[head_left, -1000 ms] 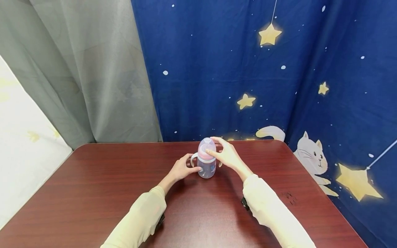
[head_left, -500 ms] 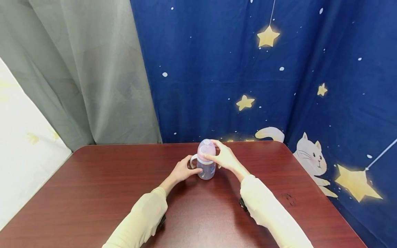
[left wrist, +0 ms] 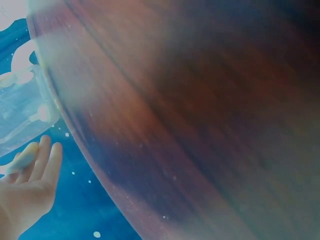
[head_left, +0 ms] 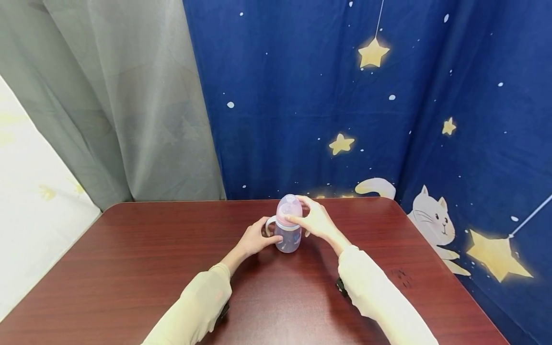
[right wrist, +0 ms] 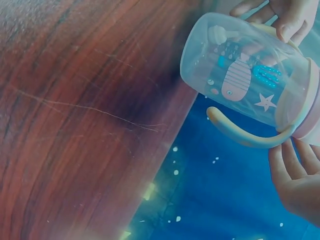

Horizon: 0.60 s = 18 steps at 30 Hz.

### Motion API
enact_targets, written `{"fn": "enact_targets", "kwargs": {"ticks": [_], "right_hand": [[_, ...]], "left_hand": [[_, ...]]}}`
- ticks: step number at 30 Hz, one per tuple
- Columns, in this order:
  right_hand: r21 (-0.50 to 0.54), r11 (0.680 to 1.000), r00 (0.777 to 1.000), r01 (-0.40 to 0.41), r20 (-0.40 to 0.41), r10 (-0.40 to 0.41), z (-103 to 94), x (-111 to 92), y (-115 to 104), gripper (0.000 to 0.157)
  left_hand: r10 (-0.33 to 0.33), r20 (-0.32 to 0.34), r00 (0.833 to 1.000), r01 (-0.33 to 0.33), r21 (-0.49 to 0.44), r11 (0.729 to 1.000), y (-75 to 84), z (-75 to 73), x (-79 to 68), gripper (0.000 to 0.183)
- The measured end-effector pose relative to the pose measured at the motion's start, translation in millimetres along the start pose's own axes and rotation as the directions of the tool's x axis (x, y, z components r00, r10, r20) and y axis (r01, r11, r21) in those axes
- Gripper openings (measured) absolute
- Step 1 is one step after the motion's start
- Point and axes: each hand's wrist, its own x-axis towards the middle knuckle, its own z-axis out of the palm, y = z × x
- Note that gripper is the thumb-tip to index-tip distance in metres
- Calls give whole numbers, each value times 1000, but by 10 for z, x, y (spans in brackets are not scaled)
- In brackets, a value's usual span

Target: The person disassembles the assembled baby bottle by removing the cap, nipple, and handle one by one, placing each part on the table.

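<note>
A clear baby bottle [head_left: 288, 242] stands upright near the far side of the table, with two pale handles, a pink collar and a see-through dome cap [head_left: 289, 205]. My left hand [head_left: 254, 239] holds it low on the left, thumb on the body and fingers about the handle; in the left wrist view, that hand [left wrist: 30, 190] shows at the edge. From the right, my right hand [head_left: 316, 219] grips the capped top between thumb and fingers. Fish and starfish prints mark the bottle [right wrist: 240, 75] in the right wrist view, where my right hand [right wrist: 300, 185] is by the collar.
The reddish-brown wooden table [head_left: 142, 258] spreads out around both arms. Behind it hang a grey curtain [head_left: 151, 105] and a blue star-patterned curtain [head_left: 293, 96]. Dark scuff marks [head_left: 401, 277] show on the table's right side.
The bottle sits slightly lower in the head view, and its printed design has turned a little to the right. Both hands keep their hold with only small shifts.
</note>
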Motion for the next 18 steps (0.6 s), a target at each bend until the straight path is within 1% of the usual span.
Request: {"fn": "enact_targets", "kwargs": {"ticks": [7,10,14,17,18], "right_hand": [[21,999,999,39,2,-39,-74,-58,-94,65],[24,998,999,49,17,-50,-133,-166,-306,62],[48,997,998,58,33,-60,-173,-213,-386,62],[80,994,997,69,34,-72,-168,-164,-255,64],[86,993,996,77,34,-80,-172,-171,-251,64]], "left_hand": [[24,-6,1000,-25,-45,999,78,-39,-39,46],[33,0,999,-33,-62,997,109,-59,-54,47],[61,15,998,-60,-58,996,145,-92,-84,46],[84,24,996,-83,-43,996,181,-129,-113,47],[96,26,995,-95,-36,995,191,-140,-120,48]]}}
